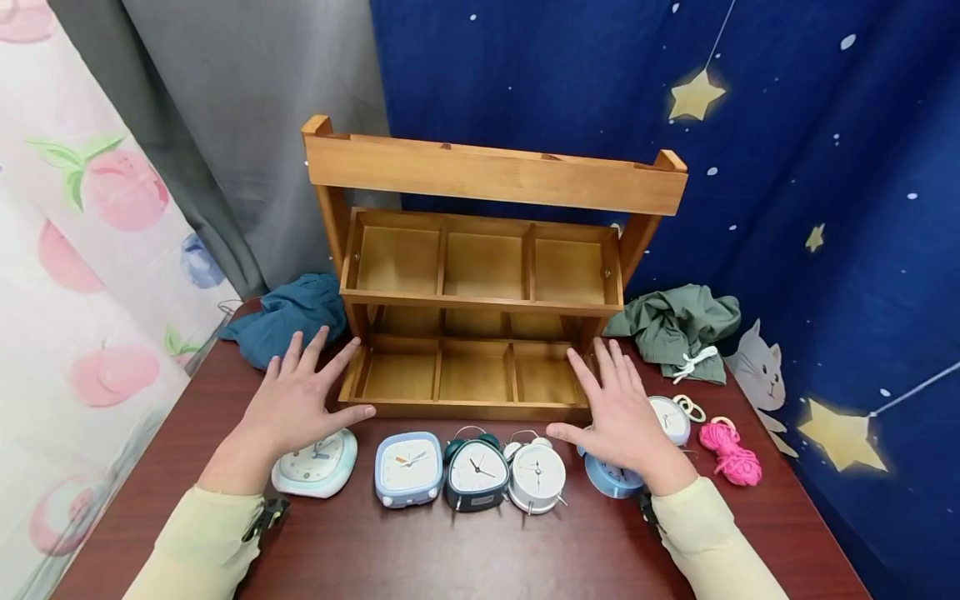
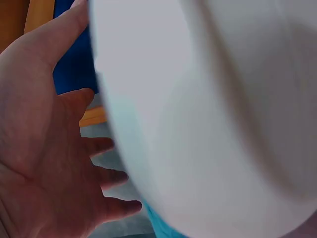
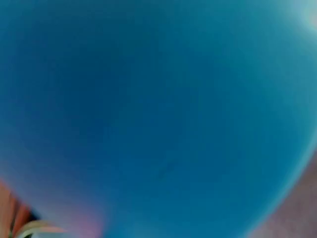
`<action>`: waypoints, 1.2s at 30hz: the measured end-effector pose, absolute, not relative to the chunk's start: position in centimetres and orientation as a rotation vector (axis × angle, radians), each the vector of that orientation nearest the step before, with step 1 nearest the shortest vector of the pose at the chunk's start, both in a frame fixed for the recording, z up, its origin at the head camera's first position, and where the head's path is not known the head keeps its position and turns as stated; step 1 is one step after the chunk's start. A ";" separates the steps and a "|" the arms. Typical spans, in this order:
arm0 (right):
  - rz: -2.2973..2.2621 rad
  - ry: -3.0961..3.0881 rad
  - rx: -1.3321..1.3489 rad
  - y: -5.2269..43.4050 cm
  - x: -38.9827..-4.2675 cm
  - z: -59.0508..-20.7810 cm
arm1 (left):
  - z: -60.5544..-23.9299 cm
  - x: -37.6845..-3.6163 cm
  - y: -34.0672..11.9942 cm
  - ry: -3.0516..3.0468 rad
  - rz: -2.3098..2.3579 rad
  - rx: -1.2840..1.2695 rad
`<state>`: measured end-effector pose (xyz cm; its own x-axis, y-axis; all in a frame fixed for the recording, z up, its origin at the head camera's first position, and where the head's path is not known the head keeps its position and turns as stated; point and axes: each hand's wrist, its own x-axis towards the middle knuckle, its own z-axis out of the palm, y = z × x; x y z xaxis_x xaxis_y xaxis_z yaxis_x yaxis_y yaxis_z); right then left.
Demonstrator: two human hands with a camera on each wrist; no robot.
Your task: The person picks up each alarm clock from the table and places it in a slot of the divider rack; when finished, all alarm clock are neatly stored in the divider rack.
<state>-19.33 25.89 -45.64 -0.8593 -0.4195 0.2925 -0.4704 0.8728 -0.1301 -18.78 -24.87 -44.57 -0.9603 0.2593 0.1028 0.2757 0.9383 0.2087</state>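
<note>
Nearest to us, our left hand (image 1: 296,400) hovers palm down with its fingers spread wide over the pale green clock (image 1: 315,463), and holds nothing; the left wrist view shows the same open palm beside a blurred white surface. Our right hand (image 1: 618,412) is likewise spread flat, fingers wide, over the round blue clock (image 1: 611,477), whose blue body fills the right wrist view as a blur. Between the two hands, on the dark red table (image 1: 465,550), stand a square light blue clock (image 1: 408,469), a dark teal clock (image 1: 476,472) and a white twin-bell clock (image 1: 536,475) in a row. Just right of our right hand lie a small white clock (image 1: 671,418) and a pink bundle of cord (image 1: 729,452). Behind the clocks stands the wooden shelf (image 1: 480,275) with open compartments, a blue cloth (image 1: 288,317) at its left and a green cloth (image 1: 675,327) at its right.
</note>
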 end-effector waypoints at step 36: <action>0.322 -2.846 1.365 14.5 -16.9 -43.5 | -48.2 -20.8 -28.0 -3.120 -0.825 -0.507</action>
<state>-16.85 14.46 -43.52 -0.6295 -0.7748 0.0590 -0.7684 0.6094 -0.1956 -20.76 -28.03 -48.18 -0.9442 0.3268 -0.0417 0.2634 0.8249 0.5001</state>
